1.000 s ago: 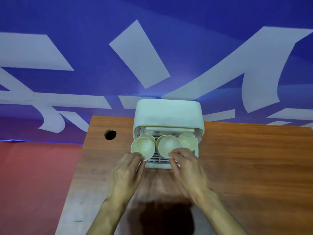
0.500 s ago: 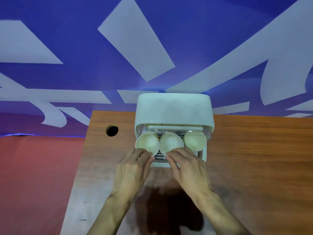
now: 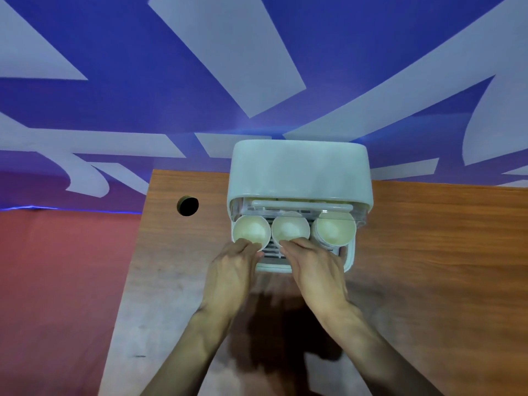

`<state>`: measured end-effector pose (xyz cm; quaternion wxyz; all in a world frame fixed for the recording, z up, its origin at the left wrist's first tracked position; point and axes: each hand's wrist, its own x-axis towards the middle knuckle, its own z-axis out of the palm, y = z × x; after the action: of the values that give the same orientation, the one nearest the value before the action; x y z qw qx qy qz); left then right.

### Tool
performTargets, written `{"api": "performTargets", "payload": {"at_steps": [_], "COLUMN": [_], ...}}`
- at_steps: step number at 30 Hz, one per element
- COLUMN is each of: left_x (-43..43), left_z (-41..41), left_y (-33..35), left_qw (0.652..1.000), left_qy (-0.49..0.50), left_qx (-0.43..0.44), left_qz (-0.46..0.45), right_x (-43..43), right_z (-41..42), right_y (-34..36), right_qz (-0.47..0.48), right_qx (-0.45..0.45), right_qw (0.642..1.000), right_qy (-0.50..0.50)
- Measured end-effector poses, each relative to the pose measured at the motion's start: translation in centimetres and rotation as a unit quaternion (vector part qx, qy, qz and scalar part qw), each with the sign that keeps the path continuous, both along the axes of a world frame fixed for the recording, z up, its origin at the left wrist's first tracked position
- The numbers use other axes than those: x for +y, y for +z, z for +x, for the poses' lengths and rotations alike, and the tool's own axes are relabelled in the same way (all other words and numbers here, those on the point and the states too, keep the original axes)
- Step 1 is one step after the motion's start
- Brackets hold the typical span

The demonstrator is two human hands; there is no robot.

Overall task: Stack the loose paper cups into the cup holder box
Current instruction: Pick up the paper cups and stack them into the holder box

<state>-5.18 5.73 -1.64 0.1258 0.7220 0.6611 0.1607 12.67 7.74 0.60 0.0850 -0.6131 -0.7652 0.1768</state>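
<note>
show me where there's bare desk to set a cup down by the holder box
Widest bare patch: the desk right of the cup holder box. A narrower one lies left, between the box and the cable hole. Crowded at the box's front, where the left hand grips the left cup and the right hand the middle cup.

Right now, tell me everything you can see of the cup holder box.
The cup holder box is pale, smooth plastic by its look: a rounded hood raised over a slatted tray, with a clear front strip. It stands at the far edge of the wooden table. Three cups lie in it side by side, mouths toward the camera: the left hand holds the left cup, the right hand holds the middle cup, and the right cup is untouched.
</note>
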Motion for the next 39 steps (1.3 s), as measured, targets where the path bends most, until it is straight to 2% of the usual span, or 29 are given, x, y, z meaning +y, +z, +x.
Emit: {"api": "performTargets", "payload": {"at_steps": [6,12,21,30,35,39], "left_x": [0.7,1.7,1.8,1.7,1.5,1.8], "left_z": [0.1,0.5,0.6,-0.1,-0.5,-0.3], "left_y": [-0.6,0.0,-0.8,2.0,4.7,8.0], "left_qw": [1.000,0.999,0.999,0.993,0.983,0.967], "left_qy": [0.009,0.019,0.035,0.039,0.048,0.012], "left_qx": [-0.015,-0.019,0.007,0.040,0.010,-0.063], "left_qz": [0.024,0.032,0.020,0.102,0.175,0.245], "right_x": [0.0,1.6,1.8,0.6,-0.3,-0.5], "right_z": [0.0,-0.2,-0.9,-0.1,0.5,1.7], "right_y": [-1.2,-1.4,-1.6,1.5,3.9,7.1], "right_qz": [-0.006,0.031,0.034,0.107,0.121,0.160], "right_qx": [-0.078,-0.076,-0.095,-0.029,-0.005,0.026], "right_qw": [0.997,0.997,0.995,0.994,0.992,0.986], "right_qy": [0.029,0.002,-0.012,0.013,0.022,0.032]}}
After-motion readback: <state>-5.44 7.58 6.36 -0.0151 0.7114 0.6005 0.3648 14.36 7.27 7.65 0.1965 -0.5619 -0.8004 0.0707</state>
